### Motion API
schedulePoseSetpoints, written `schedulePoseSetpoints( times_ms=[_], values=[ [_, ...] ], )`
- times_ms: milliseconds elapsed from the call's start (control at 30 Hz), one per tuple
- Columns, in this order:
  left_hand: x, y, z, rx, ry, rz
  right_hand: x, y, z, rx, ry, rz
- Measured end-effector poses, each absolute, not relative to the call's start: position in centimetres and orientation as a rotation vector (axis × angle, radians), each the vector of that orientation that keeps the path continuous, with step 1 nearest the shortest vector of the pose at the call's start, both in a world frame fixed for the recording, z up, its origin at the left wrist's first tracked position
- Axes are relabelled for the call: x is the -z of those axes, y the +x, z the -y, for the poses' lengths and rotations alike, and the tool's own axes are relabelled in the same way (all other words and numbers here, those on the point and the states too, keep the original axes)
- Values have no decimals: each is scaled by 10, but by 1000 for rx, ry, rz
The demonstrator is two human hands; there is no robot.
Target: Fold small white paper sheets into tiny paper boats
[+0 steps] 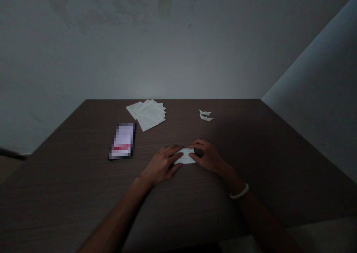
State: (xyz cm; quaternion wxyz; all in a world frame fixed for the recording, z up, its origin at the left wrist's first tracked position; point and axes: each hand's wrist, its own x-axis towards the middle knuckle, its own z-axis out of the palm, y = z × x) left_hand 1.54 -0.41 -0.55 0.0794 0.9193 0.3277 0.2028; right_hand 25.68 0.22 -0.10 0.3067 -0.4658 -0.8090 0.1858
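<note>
Your left hand (161,166) and right hand (209,157) lie apart, palms down, with the fingertips of each coming in from opposite sides onto a folded white paper (184,156) on the dark wood table (231,134). Its two ends sit under your fingers and only its middle shows between them. Pressing from both sides like this seems to pin the paper flat and keep it from sliding, so each hand steadies its own end. You can't tell from this view exactly how the fingers grip the edges.

Beyond the folded white paper and to its right sit two small paper boats (205,115), one just in front of the other. Farther off to its left lies a loose stack of paper sheets (146,115), and nearer on that side a phone (122,140), its screen blurred. Both lie beyond your hands' reach, out of their way. A white bead bracelet (239,191) circles your right wrist.
</note>
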Motion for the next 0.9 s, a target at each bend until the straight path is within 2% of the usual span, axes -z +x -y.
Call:
schedulePoseSetpoints(
  times_ms=[900],
  values=[
    [1,17,5,-604,2752,-977,4,258,-3,-460,-1193,2168]
  ],
)
